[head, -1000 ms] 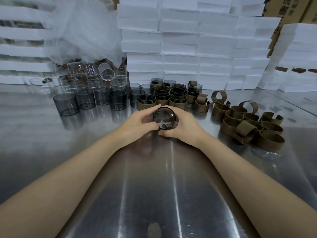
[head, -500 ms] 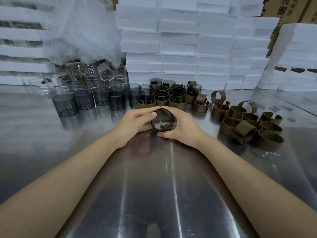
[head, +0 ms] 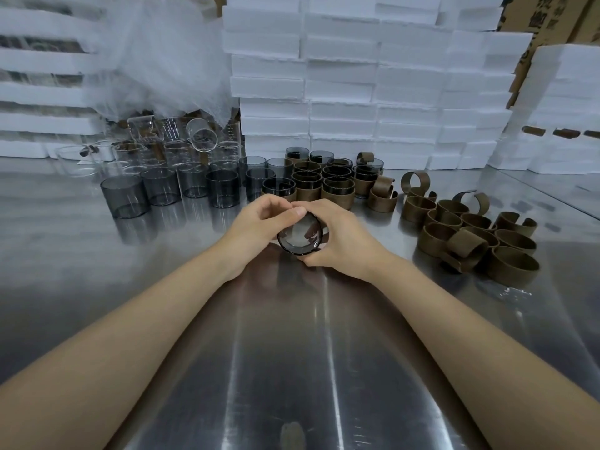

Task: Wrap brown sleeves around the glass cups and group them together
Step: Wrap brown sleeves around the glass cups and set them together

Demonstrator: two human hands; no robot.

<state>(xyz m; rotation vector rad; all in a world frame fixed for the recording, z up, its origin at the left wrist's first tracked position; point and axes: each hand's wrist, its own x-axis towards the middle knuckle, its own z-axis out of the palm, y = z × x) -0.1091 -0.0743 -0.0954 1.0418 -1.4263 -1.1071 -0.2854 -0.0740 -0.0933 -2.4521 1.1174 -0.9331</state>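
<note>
Both my hands hold one dark glass cup on its side over the steel table, its round end facing me. My left hand grips it from the left, thumb on the upper rim. My right hand wraps round its right side and hides whatever is on the cup's wall. Behind my hands stands a cluster of sleeved cups. Bare grey cups stand in a row to the left. A heap of loose brown sleeves lies at the right.
Clear glass beakers crowd under a plastic sheet at the back left. Stacked white foam boxes wall off the back. Cardboard cartons stand at the top right. The steel table reflects my arms.
The cup has turned slightly in my hands and my left thumb has shifted up onto its top rim. Both hands stay at the same spot.
</note>
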